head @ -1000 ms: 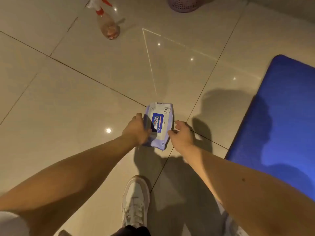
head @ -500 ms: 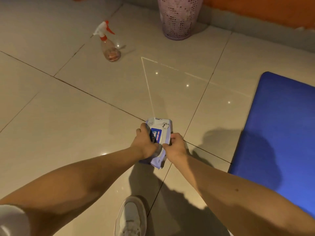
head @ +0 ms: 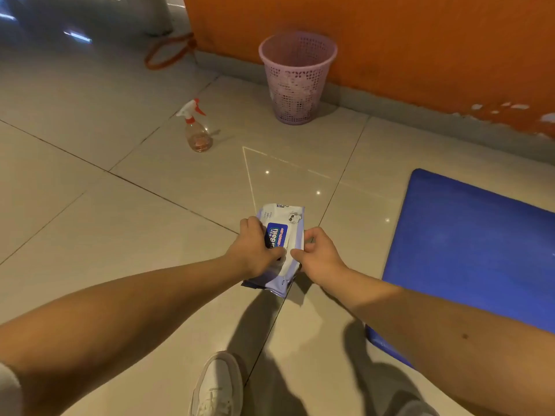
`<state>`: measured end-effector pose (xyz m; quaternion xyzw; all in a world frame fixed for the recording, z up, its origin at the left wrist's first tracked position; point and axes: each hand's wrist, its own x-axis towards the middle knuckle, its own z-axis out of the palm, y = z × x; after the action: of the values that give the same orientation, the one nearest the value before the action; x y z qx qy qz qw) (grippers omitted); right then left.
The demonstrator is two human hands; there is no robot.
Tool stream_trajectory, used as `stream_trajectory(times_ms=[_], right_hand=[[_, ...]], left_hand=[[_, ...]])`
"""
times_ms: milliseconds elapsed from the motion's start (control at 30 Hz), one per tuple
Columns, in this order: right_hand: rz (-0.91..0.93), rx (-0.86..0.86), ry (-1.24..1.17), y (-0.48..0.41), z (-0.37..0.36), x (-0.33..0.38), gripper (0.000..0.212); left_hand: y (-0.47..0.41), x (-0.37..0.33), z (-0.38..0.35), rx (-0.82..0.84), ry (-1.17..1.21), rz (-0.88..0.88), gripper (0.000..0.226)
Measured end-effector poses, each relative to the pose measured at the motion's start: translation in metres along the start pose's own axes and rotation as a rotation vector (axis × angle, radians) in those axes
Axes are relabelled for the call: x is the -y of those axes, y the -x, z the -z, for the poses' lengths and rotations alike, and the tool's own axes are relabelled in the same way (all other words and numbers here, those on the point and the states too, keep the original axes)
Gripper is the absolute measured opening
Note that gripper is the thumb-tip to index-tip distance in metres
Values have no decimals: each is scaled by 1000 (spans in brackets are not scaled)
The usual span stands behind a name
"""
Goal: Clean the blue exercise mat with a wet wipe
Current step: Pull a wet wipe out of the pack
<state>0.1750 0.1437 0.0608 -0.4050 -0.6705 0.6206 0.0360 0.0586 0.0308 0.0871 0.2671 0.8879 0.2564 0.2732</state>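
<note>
Blue mat (head: 468,250) was cut off at right. Left hand (head: 252,253) gripped the wipes pack (head: 282,217), right hand (head: 321,256) pinched its flap. The bin (head: 297,79), cropped earlier, showed whole.

Dim warm light; glare specks on floor tiles (head: 210,181); dark shadows below arms; edges warped.

Exercise mat (head: 474,250): solid blue. Wipes pack (head: 292,219): lavender and white, with a dark blue label in white lettering. Bin (head: 295,79): pink, perforated lattice. Spray bottle (head: 196,130): clear, pinkish liquid, white-and-red head. Floor (head: 90,235): glossy beige tiles, dark grout lines. Wall (head: 390,40): orange, white chipped patches. Shoe (head: 217,388): white.
</note>
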Motion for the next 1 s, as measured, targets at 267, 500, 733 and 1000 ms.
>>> stream_trajectory(times_ms=[267,500,733,1000], right_hand=[[291,56,199,75,66,95,87],[260,45,165,125,70,66,84],[256,119,217,129,61,49,74],[265,116,302,124,53,35,67]], left_hand=[[50,-92,56,-78,-20,-56,63],[92,-87,29,-23,124,-71,55],[109,-68,16,-25,239,-3,49],[114,-61,16,-20,192,-29,39]])
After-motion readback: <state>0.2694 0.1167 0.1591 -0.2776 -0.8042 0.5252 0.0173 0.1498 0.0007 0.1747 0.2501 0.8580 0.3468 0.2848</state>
